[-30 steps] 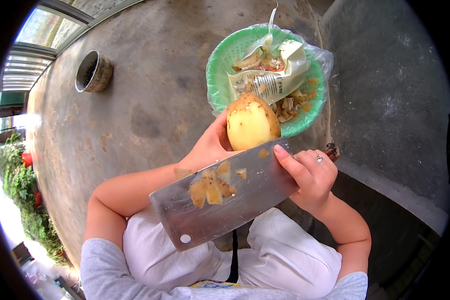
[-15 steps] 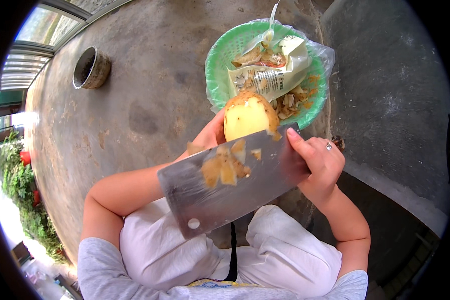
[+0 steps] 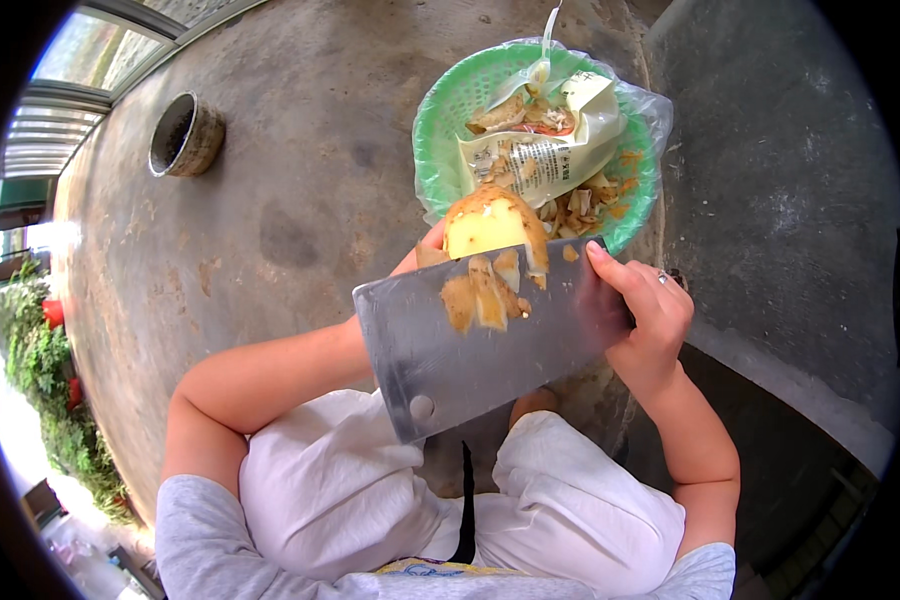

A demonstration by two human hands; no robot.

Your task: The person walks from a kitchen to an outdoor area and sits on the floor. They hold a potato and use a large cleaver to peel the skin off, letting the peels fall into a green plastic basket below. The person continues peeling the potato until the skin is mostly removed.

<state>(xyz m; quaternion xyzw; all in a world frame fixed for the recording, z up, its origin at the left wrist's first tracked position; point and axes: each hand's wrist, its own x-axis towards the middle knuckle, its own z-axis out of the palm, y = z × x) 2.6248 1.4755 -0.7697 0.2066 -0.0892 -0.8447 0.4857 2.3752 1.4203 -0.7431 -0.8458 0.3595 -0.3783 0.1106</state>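
A partly peeled potato (image 3: 488, 225) is held in my left hand (image 3: 432, 240), whose fingers are mostly hidden behind the blade. Pale yellow flesh shows on its near side, and brown skin remains on its top and right. My right hand (image 3: 652, 312) is closed on a wide cleaver (image 3: 500, 350), thumb pressed on the blade's upper right corner. The blade's upper edge lies against the potato's lower side. Several strips of potato peel (image 3: 485, 295) cling to the blade's face, and one hangs from the potato's right side.
Beyond the potato stands a green plastic basket (image 3: 438, 135) lined with a clear bag, holding peel scraps and a crumpled printed packet (image 3: 540, 165). A worn round pot (image 3: 190, 138) is on the concrete floor at far left. A dark grey wall (image 3: 780, 180) rises at right.
The cleaver has shifted up and slightly right, covering more of the potato's lower part. Peel on the blade now sits higher and farther right. Both hands keep their holds.
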